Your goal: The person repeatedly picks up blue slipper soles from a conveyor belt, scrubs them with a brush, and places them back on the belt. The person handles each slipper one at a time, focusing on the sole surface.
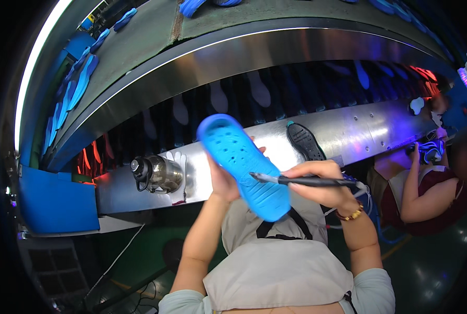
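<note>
My left hand (222, 177) holds a bright blue shoe sole (236, 157) tilted above my lap. Small holes dot its upper part, and ridges cross the lower half. Part of my left fingers is hidden behind it. In my right hand (322, 180) is a black-handled, pen-like tool (309, 181) with a pointed metal tip. That tip lies over the middle of the blue sole; whether it touches cannot be made out. A black shoe sole (304, 141) rests on the metal bench just beyond my right hand.
On the metal bench (197, 191), a dark-lidded bottle (157, 174) stands to the left beside a white glove (177, 167). Farther back runs a green conveyor belt (144, 36) carrying blue soles (82, 81). Another person (427, 193) sits at the right, near white and blue cables.
</note>
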Available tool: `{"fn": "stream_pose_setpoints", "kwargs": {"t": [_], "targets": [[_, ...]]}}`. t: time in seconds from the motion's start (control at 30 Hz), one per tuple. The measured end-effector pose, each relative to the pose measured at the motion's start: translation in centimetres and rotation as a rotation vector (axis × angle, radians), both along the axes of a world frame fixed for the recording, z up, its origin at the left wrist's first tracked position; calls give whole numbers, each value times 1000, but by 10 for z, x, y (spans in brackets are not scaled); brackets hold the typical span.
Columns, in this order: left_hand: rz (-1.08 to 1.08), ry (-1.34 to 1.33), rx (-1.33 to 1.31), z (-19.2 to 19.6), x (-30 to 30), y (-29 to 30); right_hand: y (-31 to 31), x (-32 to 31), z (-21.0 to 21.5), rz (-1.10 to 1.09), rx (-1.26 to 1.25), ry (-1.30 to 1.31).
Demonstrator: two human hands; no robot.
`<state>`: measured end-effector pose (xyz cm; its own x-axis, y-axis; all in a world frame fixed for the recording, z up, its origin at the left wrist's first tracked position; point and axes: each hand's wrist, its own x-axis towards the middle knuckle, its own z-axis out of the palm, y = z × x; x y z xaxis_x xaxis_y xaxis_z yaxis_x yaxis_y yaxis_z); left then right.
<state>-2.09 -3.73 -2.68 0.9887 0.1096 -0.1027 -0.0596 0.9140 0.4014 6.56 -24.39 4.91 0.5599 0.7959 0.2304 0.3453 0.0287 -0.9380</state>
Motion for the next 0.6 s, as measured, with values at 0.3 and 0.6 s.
{"fn": "stream_pose_setpoints", "kwargs": {"t": [0.3, 0.6], "targets": [[67, 161, 62, -10, 9, -11, 16, -29, -15, 81, 38, -573], [82, -37, 33, 21, 12, -24, 24, -17, 2, 41, 158, -292]]}}
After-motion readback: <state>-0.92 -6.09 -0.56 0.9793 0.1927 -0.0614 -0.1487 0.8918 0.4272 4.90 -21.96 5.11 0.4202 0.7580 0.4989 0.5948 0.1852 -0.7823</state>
